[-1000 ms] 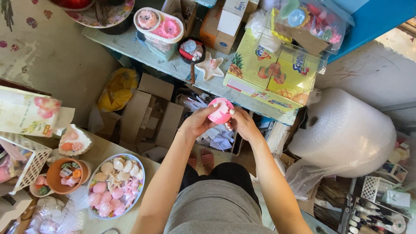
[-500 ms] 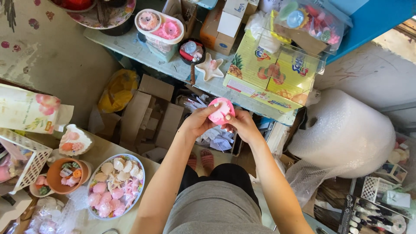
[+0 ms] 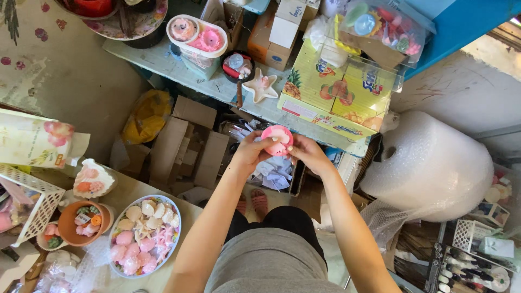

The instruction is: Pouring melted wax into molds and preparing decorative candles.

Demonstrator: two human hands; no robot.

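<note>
A small round pink mould (image 3: 278, 140) is held up in front of me between both hands. My left hand (image 3: 251, 152) grips its left side with the thumb on top. My right hand (image 3: 307, 153) pinches its right and lower edge. Both hands hover over a gap between a low table at my left and a shelf ahead, above flattened cardboard pieces (image 3: 187, 142). Part of the mould's underside is hidden by my fingers.
A plate of pink and cream shell-shaped pieces (image 3: 143, 235) and an orange pot (image 3: 81, 220) sit on the table at my left. Ahead, a shelf (image 3: 179, 68) carries a star-shaped dish (image 3: 260, 87) and a yellow carton (image 3: 336, 95). A bubble wrap roll (image 3: 431, 165) stands right.
The mould has been turned in my fingers, so its rim now faces up more. Both hands stayed together and shifted slightly up in view.
</note>
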